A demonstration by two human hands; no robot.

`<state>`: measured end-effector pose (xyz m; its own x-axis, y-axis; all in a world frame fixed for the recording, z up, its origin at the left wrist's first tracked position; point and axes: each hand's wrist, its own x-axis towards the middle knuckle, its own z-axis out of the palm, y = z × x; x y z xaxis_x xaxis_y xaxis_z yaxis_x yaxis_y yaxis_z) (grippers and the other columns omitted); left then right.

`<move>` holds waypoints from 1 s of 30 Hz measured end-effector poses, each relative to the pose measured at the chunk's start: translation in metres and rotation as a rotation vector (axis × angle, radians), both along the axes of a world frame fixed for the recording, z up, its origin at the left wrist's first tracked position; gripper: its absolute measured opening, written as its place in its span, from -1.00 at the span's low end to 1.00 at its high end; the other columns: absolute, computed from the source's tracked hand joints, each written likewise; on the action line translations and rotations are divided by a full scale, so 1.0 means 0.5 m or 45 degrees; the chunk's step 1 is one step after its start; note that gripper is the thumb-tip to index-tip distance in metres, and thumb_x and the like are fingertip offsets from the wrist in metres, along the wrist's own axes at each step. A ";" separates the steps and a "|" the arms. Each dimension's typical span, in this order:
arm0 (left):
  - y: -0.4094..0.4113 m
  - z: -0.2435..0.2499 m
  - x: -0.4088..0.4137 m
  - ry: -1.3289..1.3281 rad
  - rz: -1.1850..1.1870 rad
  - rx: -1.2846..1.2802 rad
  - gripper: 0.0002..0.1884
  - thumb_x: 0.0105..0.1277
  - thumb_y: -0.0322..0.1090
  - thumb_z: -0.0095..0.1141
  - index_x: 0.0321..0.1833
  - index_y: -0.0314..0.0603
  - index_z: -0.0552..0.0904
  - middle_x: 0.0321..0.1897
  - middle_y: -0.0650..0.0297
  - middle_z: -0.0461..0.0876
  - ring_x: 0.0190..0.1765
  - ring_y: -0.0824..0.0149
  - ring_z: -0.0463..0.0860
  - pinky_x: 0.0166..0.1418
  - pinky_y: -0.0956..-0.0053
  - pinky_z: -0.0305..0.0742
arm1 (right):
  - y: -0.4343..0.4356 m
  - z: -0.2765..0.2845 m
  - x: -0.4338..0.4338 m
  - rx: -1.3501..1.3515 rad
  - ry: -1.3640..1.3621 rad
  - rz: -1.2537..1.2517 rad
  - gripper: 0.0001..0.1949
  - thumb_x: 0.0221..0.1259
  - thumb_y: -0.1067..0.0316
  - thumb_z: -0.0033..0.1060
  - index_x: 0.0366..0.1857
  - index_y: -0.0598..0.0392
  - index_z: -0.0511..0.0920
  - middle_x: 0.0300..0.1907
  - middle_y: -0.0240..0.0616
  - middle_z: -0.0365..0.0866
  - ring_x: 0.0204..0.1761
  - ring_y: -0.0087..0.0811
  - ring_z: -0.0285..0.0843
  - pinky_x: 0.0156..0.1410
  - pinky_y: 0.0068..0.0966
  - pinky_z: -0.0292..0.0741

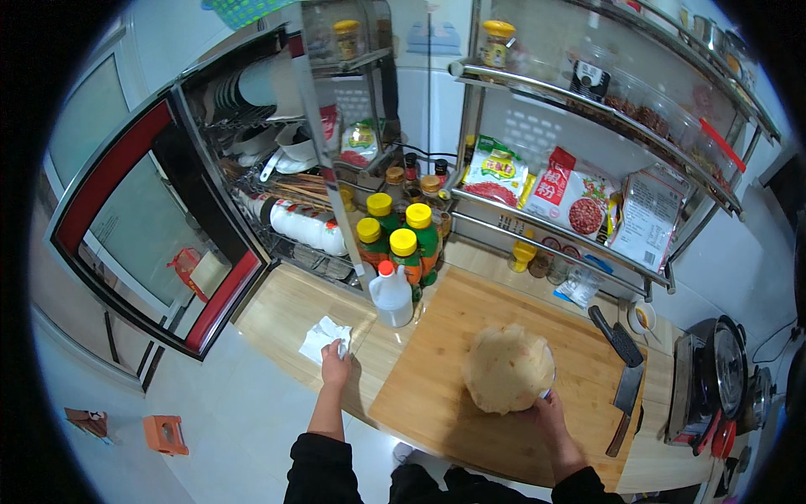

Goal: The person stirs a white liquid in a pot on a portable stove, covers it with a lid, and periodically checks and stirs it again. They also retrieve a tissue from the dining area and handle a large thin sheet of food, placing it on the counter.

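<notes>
My left hand [335, 365] has its fingers on a crumpled white tissue [320, 337], part of which shows at the fingertips. That tissue lies on the light wood-look counter [277, 309], left of a big wooden cutting board [441, 353]. Over the board, my right hand [549, 412] grips the near right rim of a plate [551, 372]. Round, thin flatbread [509, 368] covers nearly the whole plate, so only a bit of its rim shows.
A cleaver [624, 403] and a black-handled grater-like tool [617, 337] lie at the board's right edge. Behind the board stand a red-capped plastic jug [391, 296] and several yellow-capped bottles [404, 246]. A cabinet door [151, 233] hangs open at left; a stove [686, 384] is at right.
</notes>
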<state>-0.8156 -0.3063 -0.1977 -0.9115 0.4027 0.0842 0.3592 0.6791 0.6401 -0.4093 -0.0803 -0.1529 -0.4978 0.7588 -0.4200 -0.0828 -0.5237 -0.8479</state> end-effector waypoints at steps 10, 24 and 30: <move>-0.075 0.000 -0.178 -0.010 -0.114 -0.519 -0.59 0.12 -0.23 0.03 0.08 -0.01 0.42 0.16 0.11 0.29 0.03 -0.06 0.39 0.08 0.18 0.39 | -0.219 0.049 -0.208 -0.221 0.083 0.224 -0.59 0.14 0.50 -0.03 0.09 0.10 0.21 -0.04 -0.14 0.44 -0.18 -0.20 0.56 -0.26 -0.34 0.62; -0.248 0.014 -0.304 0.237 0.083 -0.101 -0.56 0.09 -0.47 0.04 0.09 -0.31 0.36 0.20 -0.07 0.21 0.17 -0.07 0.31 0.21 0.24 0.27 | -0.341 -0.060 -0.617 -0.138 -0.073 0.520 -0.48 0.11 0.48 0.00 0.16 0.11 0.07 -0.14 -0.05 0.47 -0.26 -0.23 0.60 -0.21 -0.38 0.63; -0.338 0.012 -0.270 0.251 0.165 0.004 -0.57 0.03 -0.56 0.03 0.04 -0.32 0.38 0.15 -0.07 0.27 0.19 -0.03 0.29 0.25 0.26 0.22 | -0.353 -0.042 -0.693 -0.154 -0.060 0.461 -0.44 0.07 0.40 0.09 0.15 0.13 0.07 -0.22 -0.06 0.52 -0.36 -0.32 0.60 -0.32 -0.46 0.62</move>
<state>-0.9506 -0.4751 -0.1918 -0.9213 0.2825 0.2670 0.3873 0.7260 0.5682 -0.7558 -0.2568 -0.1739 -0.7026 0.4812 -0.5242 0.1631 -0.6082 -0.7768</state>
